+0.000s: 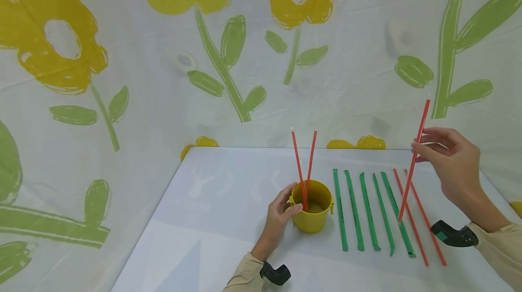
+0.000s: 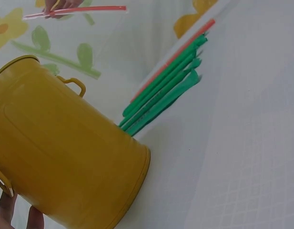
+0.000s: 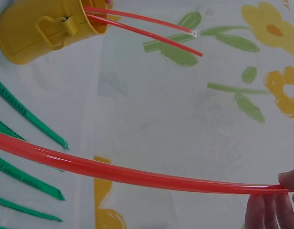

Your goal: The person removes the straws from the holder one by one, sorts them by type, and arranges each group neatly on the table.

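My left hand (image 1: 277,219) grips the side of a small yellow bucket (image 1: 311,224), which stands upright on the white table. Two red straws (image 1: 296,156) lean inside it, their upper ends above the rim. Off to the right, my right hand (image 1: 454,160) pinches another red straw (image 1: 408,187) near its upper part with thumb and fingertips. That straw is raised and slanted, its lower end overlapping a green paper-wrapped straw in the head view. The right wrist view shows the held straw (image 3: 137,176) running from the fingers across to the left edge.
Several green-wrapped straws (image 1: 341,215) lie in a row right of the bucket. Beyond them two red straws (image 1: 411,219) rest on the table (image 1: 171,224). A flower-printed cloth (image 1: 359,56) hangs behind and to the left.
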Available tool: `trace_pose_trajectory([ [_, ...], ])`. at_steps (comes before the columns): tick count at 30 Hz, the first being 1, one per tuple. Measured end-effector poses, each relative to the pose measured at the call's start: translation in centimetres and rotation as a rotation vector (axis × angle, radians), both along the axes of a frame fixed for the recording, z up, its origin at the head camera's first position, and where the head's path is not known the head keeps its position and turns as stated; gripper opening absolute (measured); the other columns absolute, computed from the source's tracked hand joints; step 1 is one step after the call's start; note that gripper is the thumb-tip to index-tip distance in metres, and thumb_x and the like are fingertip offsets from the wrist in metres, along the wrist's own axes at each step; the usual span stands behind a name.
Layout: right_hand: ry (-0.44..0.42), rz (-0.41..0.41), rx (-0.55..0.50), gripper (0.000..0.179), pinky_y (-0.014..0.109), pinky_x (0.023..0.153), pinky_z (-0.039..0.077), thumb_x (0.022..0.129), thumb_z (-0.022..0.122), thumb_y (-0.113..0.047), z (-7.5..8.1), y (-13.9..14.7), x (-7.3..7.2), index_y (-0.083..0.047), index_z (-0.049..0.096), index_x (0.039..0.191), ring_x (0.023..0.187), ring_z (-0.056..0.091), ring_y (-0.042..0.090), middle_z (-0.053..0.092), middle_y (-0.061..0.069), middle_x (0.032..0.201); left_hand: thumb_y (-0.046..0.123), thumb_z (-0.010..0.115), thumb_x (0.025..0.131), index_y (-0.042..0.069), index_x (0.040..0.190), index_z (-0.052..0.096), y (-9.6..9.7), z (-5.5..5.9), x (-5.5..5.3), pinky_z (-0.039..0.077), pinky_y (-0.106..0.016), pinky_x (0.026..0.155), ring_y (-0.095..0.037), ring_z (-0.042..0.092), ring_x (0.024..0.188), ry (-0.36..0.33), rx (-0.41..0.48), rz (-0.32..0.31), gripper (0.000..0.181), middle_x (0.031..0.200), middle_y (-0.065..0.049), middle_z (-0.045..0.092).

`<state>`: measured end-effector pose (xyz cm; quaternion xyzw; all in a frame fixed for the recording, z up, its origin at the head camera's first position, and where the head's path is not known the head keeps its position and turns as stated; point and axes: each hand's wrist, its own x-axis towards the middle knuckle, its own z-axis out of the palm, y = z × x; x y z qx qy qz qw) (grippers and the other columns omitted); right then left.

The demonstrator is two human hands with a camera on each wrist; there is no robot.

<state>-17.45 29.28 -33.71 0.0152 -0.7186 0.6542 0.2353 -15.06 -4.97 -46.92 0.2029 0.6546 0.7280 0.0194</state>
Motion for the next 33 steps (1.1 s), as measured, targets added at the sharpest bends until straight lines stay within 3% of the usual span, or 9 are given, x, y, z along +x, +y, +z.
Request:
trace_pose_trajectory([
  [4,-0.052,-0.060,0.108,0.029,0.011,0.062,0.049,0.085,0.067,-0.003,-0.4,0.6,0.3,-0.015,0.060,0.112,0.072,0.063,-0.001,0.062,-0.009,0.092,0.005,0.053,0.093,-0.002,0.143,0.034,0.1,-0.6,-0.3,0.034,-0.049,0.103,-0.031,0.040,0.130,-0.005,0.011,-0.009,0.054,0.144,-0.012,0.041],
  [8,-0.107,-0.135,0.217,0.029,0.008,0.063,0.047,0.088,0.065,-0.010,-0.8,1.1,0.4,-0.023,0.058,0.113,0.072,0.060,-0.006,0.059,-0.015,0.093,0.009,0.055,0.093,0.003,0.144,0.037,0.3,-2.1,-0.9,0.036,-0.041,0.103,-0.025,0.042,0.129,0.002,0.023,0.008,0.054,0.144,-0.005,0.043],
  [11,-0.130,-0.161,0.240,0.028,0.008,0.062,0.046,0.089,0.065,-0.012,-1.2,1.6,0.4,-0.024,0.058,0.113,0.071,0.059,-0.007,0.058,-0.017,0.092,0.014,0.057,0.093,0.007,0.144,0.038,0.3,-2.6,-1.1,0.038,-0.036,0.102,-0.023,0.043,0.128,0.012,0.028,0.015,0.054,0.143,-0.002,0.044],
  [21,-0.239,-0.223,0.323,0.024,0.006,0.060,0.044,0.090,0.063,-0.024,-2.7,3.4,0.2,-0.024,0.056,0.113,0.069,0.054,-0.010,0.052,-0.020,0.091,0.019,0.057,0.094,0.013,0.143,0.041,0.3,-2.7,-1.1,0.038,-0.031,0.101,-0.021,0.043,0.128,0.011,0.021,0.026,0.052,0.142,0.001,0.045],
  [29,-0.324,-0.262,0.421,0.044,0.007,0.059,0.043,0.091,0.061,-0.030,-3.8,4.5,-0.1,-0.005,0.052,0.126,0.070,0.051,-0.008,0.047,-0.022,0.091,0.016,0.056,0.094,0.006,0.143,0.039,0.3,-2.7,-1.0,0.037,-0.034,0.102,-0.021,0.043,0.128,0.017,0.019,0.026,0.053,0.142,0.000,0.045],
  [33,-0.353,-0.261,0.487,0.052,0.007,0.057,0.042,0.093,0.059,-0.029,-4.5,5.0,-0.3,0.003,0.047,0.131,0.070,0.049,-0.006,0.049,-0.013,0.098,0.015,0.056,0.094,0.006,0.144,0.038,0.2,-2.2,-0.9,0.037,-0.035,0.103,-0.022,0.043,0.128,0.005,0.016,0.021,0.054,0.143,-0.001,0.044],
])
